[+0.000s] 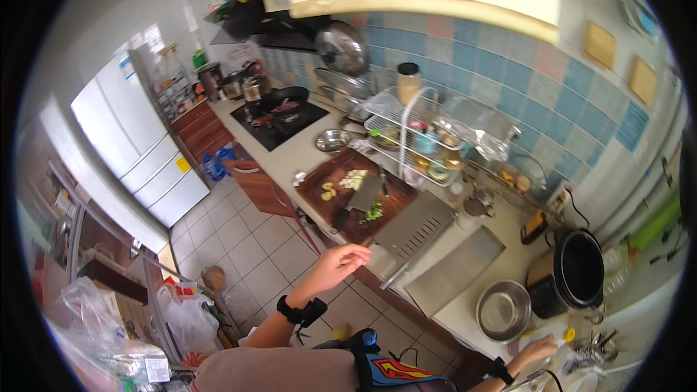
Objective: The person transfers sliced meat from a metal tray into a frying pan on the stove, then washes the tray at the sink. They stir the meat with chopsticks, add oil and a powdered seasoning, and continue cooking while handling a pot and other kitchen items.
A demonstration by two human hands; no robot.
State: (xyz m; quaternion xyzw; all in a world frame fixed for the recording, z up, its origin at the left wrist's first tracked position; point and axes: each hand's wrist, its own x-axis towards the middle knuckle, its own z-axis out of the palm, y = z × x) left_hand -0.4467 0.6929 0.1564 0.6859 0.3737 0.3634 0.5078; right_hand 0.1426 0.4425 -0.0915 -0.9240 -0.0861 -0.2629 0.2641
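My left hand (pixel 338 268) hovers in front of the counter's edge, near a metal sink cover. It holds nothing, and its fingers are loosely bent. At the lower right, my right hand (pixel 536 350) is against a translucent plastic bottle (pixel 536 332) with a yellow cap; its fingers appear curled on the bottle's near side, partly hidden. Close by stands a round steel basin (pixel 503 310). Beyond my left hand, a cleaver (pixel 366 194) lies on a dark wooden cutting board (pixel 326 211) with chopped green pieces (pixel 373 211), pale chopped pieces (pixel 354 178) and yellowish slices (pixel 328 191).
A slotted metal cover (pixel 416 226) and a flat metal panel (pixel 457 269) lie along the counter. A black pot (pixel 577 269) stands right, a wire rack (pixel 405 136) behind the board. The wok (pixel 286 100) on the cooktop holds meat. An open cabinet door (pixel 261 188) juts out.
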